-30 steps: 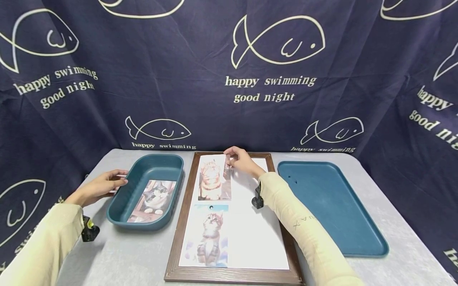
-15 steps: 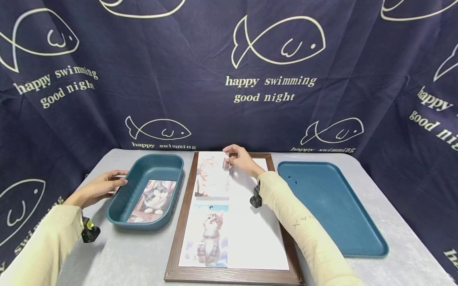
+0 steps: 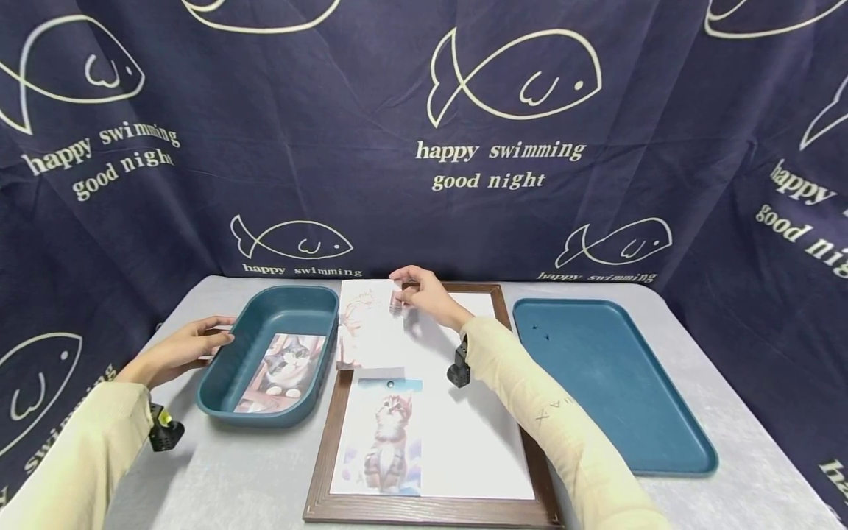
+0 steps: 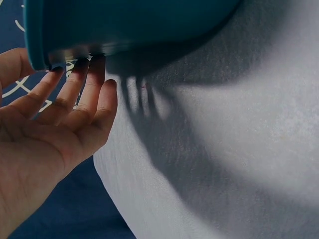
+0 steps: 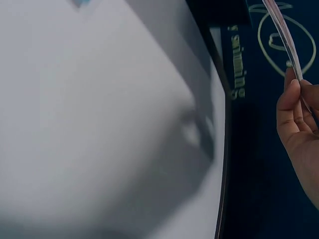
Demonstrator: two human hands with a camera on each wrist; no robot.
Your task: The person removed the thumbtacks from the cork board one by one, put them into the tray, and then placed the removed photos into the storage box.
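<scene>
My right hand (image 3: 430,300) pinches the right edge of a cat picture card (image 3: 363,324) between thumb and fingers. The card is lifted over the upper left of a brown-framed whiteboard (image 3: 473,434), and glare washes out part of its print. Seen edge-on in the right wrist view, the card (image 5: 285,35) looks slightly bent. Below it on the board lies a kitten picture (image 3: 387,442) with a small round silver dot near its top. At the far left, my left hand (image 3: 180,349) touches the outer side of a teal bin (image 3: 281,421) with its fingertips, fingers loosely extended.
Another cat picture (image 3: 286,372) lies inside the bin. Right of the board sits a flat teal tray (image 3: 616,383) with a few tiny dark objects (image 3: 539,331) near its upper left corner. A navy fish-print curtain (image 3: 424,213) hangs behind the grey table (image 3: 218,478).
My right hand has lifted the cat picture off the board and carried it left, past the frame's left side towards the bin. The left hand has stayed at the bin.
</scene>
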